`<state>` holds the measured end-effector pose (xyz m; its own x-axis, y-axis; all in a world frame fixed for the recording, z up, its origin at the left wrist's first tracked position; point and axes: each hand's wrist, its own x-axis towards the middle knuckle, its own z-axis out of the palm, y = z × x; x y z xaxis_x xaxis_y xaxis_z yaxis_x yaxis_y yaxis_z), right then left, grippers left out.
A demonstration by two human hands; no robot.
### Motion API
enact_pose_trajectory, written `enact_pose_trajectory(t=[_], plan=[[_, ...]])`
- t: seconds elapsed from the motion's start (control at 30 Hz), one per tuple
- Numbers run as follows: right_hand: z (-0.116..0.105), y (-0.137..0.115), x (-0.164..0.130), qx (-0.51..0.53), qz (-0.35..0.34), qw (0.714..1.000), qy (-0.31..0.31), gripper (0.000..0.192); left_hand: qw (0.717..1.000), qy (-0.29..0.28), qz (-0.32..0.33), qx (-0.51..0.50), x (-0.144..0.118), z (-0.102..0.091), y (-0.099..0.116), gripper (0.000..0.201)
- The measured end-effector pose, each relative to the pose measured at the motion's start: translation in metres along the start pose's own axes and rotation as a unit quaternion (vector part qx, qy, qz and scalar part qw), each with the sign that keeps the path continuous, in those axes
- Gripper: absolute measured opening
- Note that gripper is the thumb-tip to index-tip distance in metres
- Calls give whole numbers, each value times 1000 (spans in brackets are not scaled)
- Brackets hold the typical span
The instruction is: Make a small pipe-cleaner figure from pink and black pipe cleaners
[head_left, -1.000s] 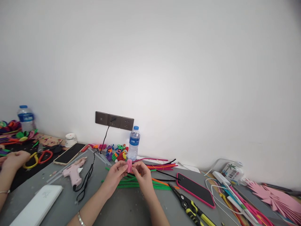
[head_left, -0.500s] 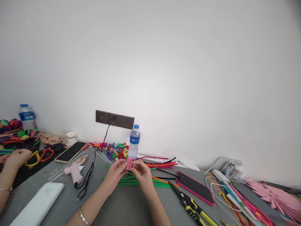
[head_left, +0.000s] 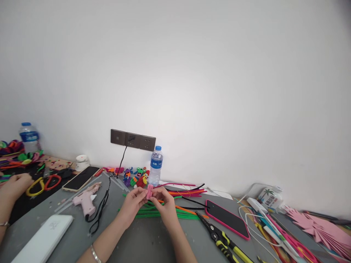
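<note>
Between both hands is a small pink folded pipe-cleaner piece (head_left: 149,191), held upright over the middle of the table. My left hand (head_left: 134,203) pinches it from the left with thumb and fingertips. From the other side, my right hand (head_left: 165,205) grips the same piece, thumb below and fingers bent above. Green pipe cleaners (head_left: 148,212) lie on the grey table under the hands. Red and orange pipe cleaners (head_left: 189,192) are spread just behind my right hand. Several small colourful pipe-cleaner figures (head_left: 137,177) stand behind my left hand.
A water bottle (head_left: 156,166) stands by the wall. On the left are a pink glue gun (head_left: 85,201), a white box (head_left: 44,239) and a phone (head_left: 81,178); a co-worker's hand (head_left: 17,186) is beyond. Pliers (head_left: 219,235) and a pink-cased phone (head_left: 227,219) lie right.
The camera view has shifted slightly. My hands keep hold of the pink piece in nearly the same place. The co-worker's hand at the left has moved a little further left.
</note>
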<state>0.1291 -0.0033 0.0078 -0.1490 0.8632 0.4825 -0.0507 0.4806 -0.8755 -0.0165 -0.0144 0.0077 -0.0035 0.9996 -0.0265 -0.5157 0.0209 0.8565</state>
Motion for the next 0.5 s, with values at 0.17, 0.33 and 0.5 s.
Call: enact_pose_trajectory(t=[0.17, 0.33, 0.5], plan=[[1, 0, 0, -3, -1, 1000, 9, 11, 1000, 11, -12, -14, -1, 2, 1, 28], [3, 2, -1, -3, -7, 1000, 23, 10, 999, 18, -20, -28, -2, 1, 1, 31], [5, 3, -1, 11, -6, 999, 35, 12, 998, 22, -36, -47, -1, 1, 0, 29]])
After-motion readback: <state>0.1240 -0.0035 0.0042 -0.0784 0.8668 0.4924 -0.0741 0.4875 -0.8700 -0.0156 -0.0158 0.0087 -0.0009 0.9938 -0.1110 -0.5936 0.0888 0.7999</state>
